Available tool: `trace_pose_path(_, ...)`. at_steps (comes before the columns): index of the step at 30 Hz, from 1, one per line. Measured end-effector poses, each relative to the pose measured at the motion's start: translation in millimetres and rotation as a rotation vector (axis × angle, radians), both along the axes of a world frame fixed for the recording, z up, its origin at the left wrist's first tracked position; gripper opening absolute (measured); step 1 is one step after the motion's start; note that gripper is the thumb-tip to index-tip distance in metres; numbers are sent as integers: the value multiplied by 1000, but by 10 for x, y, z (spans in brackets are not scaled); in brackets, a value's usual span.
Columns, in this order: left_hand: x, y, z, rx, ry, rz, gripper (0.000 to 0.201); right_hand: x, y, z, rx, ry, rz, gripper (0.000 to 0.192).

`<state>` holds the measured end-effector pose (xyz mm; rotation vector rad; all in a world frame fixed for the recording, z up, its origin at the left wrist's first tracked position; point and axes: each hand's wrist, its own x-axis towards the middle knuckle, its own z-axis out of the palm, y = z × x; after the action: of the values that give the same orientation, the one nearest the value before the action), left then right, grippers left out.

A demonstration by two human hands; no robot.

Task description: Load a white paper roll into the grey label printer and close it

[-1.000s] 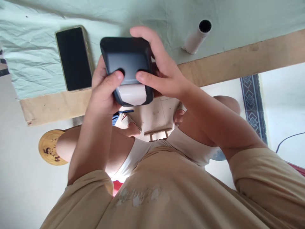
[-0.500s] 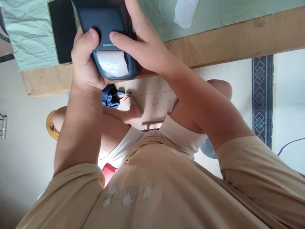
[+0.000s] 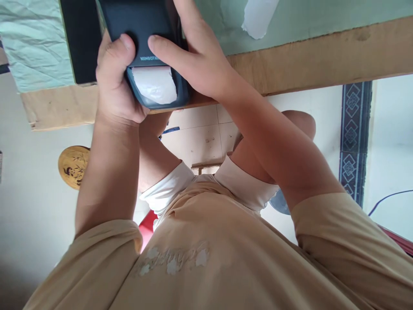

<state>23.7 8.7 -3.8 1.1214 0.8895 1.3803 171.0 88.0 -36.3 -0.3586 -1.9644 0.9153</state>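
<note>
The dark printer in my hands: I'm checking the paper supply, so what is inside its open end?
Inside the dark printer, a white paper roll shows in the open bay. The left hand and right hand cover its sides, so how much paper remains is hidden.

The handheld printer (image 3: 145,38) sits above the near edge of the table (image 3: 306,60), gripped between both hands. The left hand (image 3: 112,82) is on its left side, thumb on top. The right hand (image 3: 196,56) is on its right side, thumb on top, just beside the left thumb. The paper roll (image 3: 155,84) lies in the printer's near end, below both thumbs. The phone (image 3: 79,43) lies on the cloth (image 3: 35,47), left of the printer. The tube (image 3: 258,17) lies on the cloth, right of the right hand. The round plaque (image 3: 73,165) lies on the floor, left of the left forearm.
</note>
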Motion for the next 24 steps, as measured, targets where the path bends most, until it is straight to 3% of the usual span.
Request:
trace_pose_path(2,-66,58,-49,32,-10,37,49,22,-15,-3,37,-8,-5,68)
trace_pose_path(5,-163,171,-146,120,2,-121,74,51,-12,-7,45,-14,-24,68)
trace_pose_path(10,-130,160,-147,217,-106,-166,55,77,16,-4,84,25,10,76)
trace_pose_path(14,-75,79,-72,196,-191,-174,46,119,25,3,39,-7,30,77)
trace_pose_path(20,-70,61,-85,157,-222,-212,45,179,85,-23,169,-14,29,70)
trace_pose_path(24,-31,29,-92,118,-329,-162,38,178,16,16,86,-42,0,76)
